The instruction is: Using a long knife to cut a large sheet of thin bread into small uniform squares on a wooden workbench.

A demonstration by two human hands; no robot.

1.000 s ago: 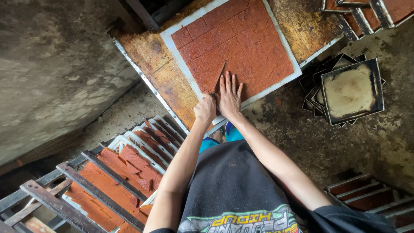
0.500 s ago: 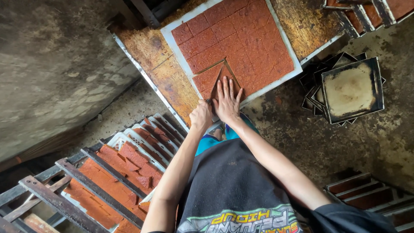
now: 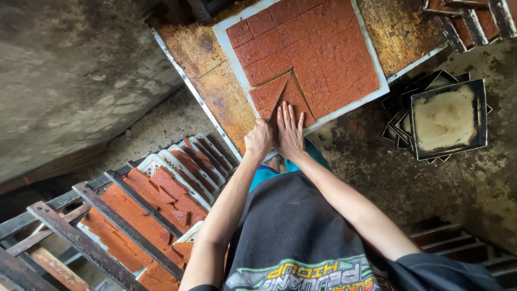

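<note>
Sheet: the red-brown slab (image 3: 309, 51), scored into squares, lay on the white board (image 3: 229, 46) at the top of the view, and a loosened piece (image 3: 283, 91) sat at its near edge.
Right hand: your right hand (image 3: 290, 132) lay flat, fingers spread narrow, pressing on that near piece.
Left hand: your left hand (image 3: 258, 141) was closed around a thin blade (image 3: 277, 102) (handle hidden in the fist), the blade running along the left cut of the piece.
Edges: the board's near rim sat just past your fingers; the brown work surface (image 3: 215, 91) reached out to the left, ending in a metal edge strip (image 3: 188, 89).
Open room: bare concrete floor (image 3: 81, 70) lay left of the table, stained floor (image 3: 377, 161) to the right.
Containers: the white crate (image 3: 183, 164) at lower left held more red-brown pieces (image 3: 167, 186) under rusty bars (image 3: 86, 245); the stack of square metal trays (image 3: 449, 118) at right showed a pale top tray.
In the way: further trays (image 3: 474, 19) crowded the top right corner, well apart from your hands.
</note>
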